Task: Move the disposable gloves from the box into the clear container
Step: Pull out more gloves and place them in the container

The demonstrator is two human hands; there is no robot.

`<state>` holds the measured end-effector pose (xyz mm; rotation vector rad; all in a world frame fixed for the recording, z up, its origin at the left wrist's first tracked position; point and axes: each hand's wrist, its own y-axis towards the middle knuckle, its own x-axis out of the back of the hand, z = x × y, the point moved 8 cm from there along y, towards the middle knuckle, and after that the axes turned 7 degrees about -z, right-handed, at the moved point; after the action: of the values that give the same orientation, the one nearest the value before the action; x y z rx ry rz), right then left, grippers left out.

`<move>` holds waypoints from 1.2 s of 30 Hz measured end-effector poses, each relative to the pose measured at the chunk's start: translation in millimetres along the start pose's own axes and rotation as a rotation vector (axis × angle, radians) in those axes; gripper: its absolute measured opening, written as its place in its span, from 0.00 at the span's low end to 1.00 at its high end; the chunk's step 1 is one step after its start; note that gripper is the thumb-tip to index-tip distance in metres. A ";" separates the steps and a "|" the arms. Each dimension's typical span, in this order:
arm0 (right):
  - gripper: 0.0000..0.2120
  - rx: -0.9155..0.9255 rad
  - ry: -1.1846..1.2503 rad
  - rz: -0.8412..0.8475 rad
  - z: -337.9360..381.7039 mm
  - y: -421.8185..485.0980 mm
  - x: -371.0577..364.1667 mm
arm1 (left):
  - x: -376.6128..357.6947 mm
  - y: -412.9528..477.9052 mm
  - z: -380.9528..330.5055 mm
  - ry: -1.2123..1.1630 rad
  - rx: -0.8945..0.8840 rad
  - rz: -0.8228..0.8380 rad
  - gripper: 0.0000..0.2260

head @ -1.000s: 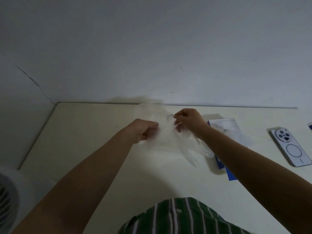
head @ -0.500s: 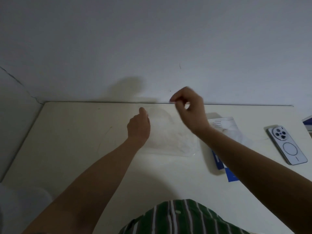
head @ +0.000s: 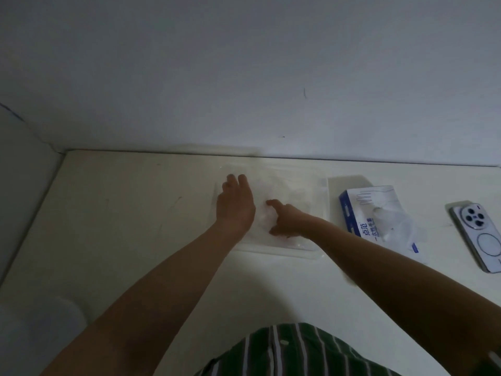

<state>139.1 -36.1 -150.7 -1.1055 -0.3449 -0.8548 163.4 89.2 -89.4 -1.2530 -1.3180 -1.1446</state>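
A clear shallow container (head: pixel 322 185) sits on the cream table near the wall, with thin clear gloves (head: pixel 287 196) lying inside it. My left hand (head: pixel 235 204) rests at the container's left side, fingers fairly straight. My right hand (head: pixel 284 219) is down inside the container, pressing on the gloves with fingers spread. The blue and white glove box (head: pixel 360 210) lies to the right of the container, with clear gloves (head: pixel 393 226) sticking out of its opening.
A white phone (head: pixel 479 234) lies face down at the far right of the table (head: pixel 122 226). The wall runs just behind the container. A pale round object (head: pixel 38 327) shows at the lower left, off the table's edge.
My right hand was raised above the container half a second ago; it has dropped into the container onto the gloves. My left hand has stayed at the container's left side.
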 end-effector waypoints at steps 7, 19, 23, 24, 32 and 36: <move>0.48 -0.006 -0.041 0.039 2.4 4.6 -5.3 | -28.4 -8.7 -23.9 -0.114 -0.037 0.466 0.15; 0.08 -0.144 0.065 0.207 7.4 -19.2 -15.2 | -68.9 -23.3 11.6 -0.378 0.278 0.690 0.24; 0.17 -0.228 0.002 0.100 -7.7 -14.8 4.9 | -68.2 -29.1 13.7 -0.333 0.265 0.760 0.32; 0.16 -0.181 -0.020 0.035 -1.1 -12.5 12.4 | -68.2 -28.4 14.5 -0.327 0.275 0.761 0.34; 0.37 -0.210 0.103 -0.087 -8.1 3.0 8.2 | -70.3 -28.8 13.2 -0.293 0.269 0.775 0.44; 0.49 -0.253 -0.051 -0.098 -18.3 0.3 9.7 | -74.8 -30.1 13.0 -0.198 0.225 0.782 0.57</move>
<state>142.7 -56.4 -152.7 -1.3555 -0.3422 -0.9767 134.4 93.1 -165.7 -1.5337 -0.9092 -0.3204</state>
